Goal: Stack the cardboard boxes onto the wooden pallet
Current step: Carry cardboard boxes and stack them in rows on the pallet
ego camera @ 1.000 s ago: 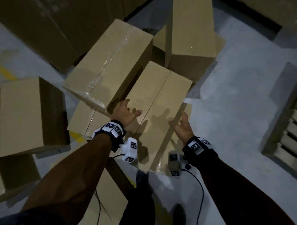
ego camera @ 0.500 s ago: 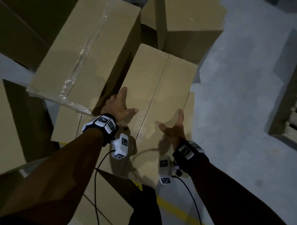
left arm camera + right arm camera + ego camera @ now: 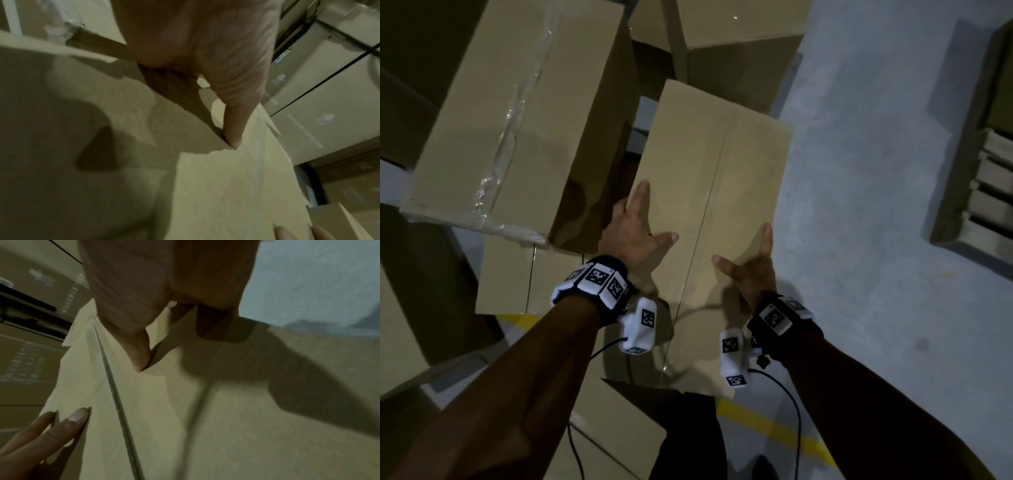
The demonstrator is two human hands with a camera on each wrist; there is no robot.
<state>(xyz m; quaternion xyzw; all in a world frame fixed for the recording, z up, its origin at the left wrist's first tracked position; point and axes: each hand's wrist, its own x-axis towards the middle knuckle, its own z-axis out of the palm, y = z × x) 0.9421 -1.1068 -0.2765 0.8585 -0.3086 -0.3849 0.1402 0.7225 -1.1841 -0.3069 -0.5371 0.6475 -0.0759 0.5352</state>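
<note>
A long cardboard box with a seam down its top lies lengthwise in front of me. My left hand grips its left long edge, thumb on top. My right hand grips the right long edge the same way, thumb on the top face and fingers reaching over the side. The box sits higher than the boxes around it, its near end over my feet. The wooden pallet shows as pale slats at the right edge of the head view.
A big box with loose tape leans close on the left, over a flat box. More boxes stand beyond and by my feet. Grey floor and a yellow line lie to the right.
Both hands have closed in on the box's long edges. The box has come up and toward me, and now hides the right part of the flat box below it.
</note>
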